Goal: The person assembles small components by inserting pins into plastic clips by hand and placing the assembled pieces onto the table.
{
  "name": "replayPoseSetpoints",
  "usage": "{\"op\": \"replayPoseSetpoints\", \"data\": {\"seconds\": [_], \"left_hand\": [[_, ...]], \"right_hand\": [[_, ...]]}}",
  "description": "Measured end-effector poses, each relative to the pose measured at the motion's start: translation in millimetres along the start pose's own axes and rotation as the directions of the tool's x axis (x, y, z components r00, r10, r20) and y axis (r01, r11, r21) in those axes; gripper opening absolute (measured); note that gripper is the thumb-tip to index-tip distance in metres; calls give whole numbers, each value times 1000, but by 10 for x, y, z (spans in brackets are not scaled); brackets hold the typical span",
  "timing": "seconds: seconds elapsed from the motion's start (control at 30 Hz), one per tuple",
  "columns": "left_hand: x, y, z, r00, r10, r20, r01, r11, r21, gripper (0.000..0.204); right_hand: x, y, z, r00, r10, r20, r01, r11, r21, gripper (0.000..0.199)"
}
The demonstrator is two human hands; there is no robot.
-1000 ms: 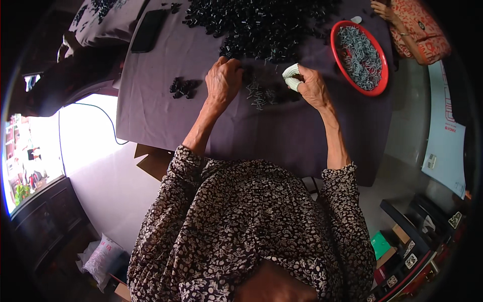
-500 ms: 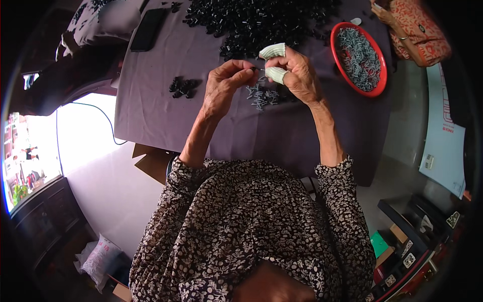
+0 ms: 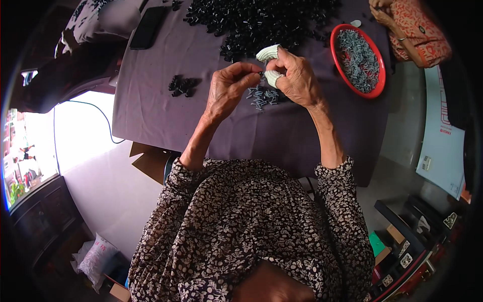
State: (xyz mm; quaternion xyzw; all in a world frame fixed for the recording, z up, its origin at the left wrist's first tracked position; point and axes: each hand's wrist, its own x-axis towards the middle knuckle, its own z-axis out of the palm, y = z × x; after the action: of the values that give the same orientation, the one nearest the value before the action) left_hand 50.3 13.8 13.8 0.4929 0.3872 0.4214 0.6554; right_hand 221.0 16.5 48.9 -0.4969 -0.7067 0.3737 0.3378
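Observation:
My left hand (image 3: pixel 229 89) pinches a small black part (image 3: pixel 261 75) between thumb and forefinger, over the table. Close against it is my right hand (image 3: pixel 298 78), with white ribbed knit sleeves (image 3: pixel 268 53) on its forefinger and thumb. Its fingers are curled, the thumb almost touching the left fingertips; anything they grip is hidden. Just below the hands lies a loose cluster of thin grey screw-like pins (image 3: pixel 261 97). A small group of black parts (image 3: pixel 183 86) sits left of my left hand. Beyond both hands spreads a large heap of similar black parts (image 3: pixel 251 22).
A red bowl (image 3: pixel 381 80) full of grey pins stands at the right on the purple cloth (image 3: pixel 161 118). A dark phone (image 3: pixel 147 31) lies at the upper left. Another person's hand (image 3: pixel 381 14) shows at the upper right, and someone's dark sleeve (image 3: pixel 65 73) at the left.
My hands have come closer together, the left moving slightly right. The pin seen between them earlier is now hidden. The other person's hand at upper right has shifted a little.

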Motion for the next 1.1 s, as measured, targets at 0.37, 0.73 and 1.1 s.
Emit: {"op": "replayPoseSetpoints", "data": {"seconds": [0.37,0.73,1.1], "left_hand": [[115,210,-46,995,98,-7,-86,901,424,16],[161,105,-16,901,428,74,-396,738,546,15],[90,64,96,885,454,100,-402,640,654,11]], "right_hand": [[303,75,-112,980,-112,164,110,994,26,24],[311,98,-131,973,-64,222,64,998,8,28],[220,173,-149,940,122,318,-244,892,380,32]]}}
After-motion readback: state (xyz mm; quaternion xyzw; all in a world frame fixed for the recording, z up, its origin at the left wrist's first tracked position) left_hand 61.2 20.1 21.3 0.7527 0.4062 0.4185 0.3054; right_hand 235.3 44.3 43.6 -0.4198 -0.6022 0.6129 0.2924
